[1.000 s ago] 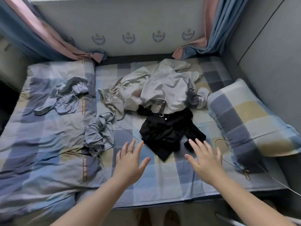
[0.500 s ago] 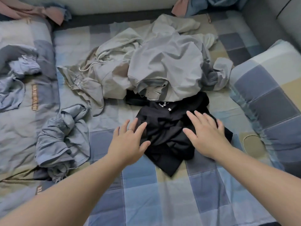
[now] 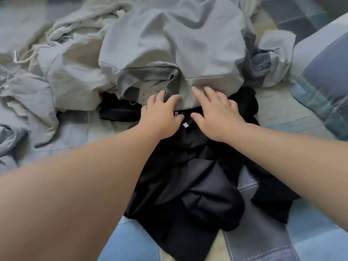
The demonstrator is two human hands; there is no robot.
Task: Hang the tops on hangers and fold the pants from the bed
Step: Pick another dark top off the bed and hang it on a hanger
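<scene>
A crumpled black garment (image 3: 188,181) lies on the checked bed sheet (image 3: 131,242) in front of me, with a small white label near its top edge. Over its far end lies a pale grey top (image 3: 169,44) with a ribbed hem. My left hand (image 3: 162,117) and my right hand (image 3: 216,113) reach side by side to where the grey top overlaps the black garment. Their fingers are spread and lie on the grey hem. Neither hand grips anything that I can see.
A beige drawstring garment (image 3: 71,72) is bunched at the left of the grey top. A blue-grey garment (image 3: 9,140) shows at the left edge. A checked pillow (image 3: 327,87) lies at the right.
Both hands have moved forward over the black garment to the hem of the grey top. The view has moved in closer over the pile.
</scene>
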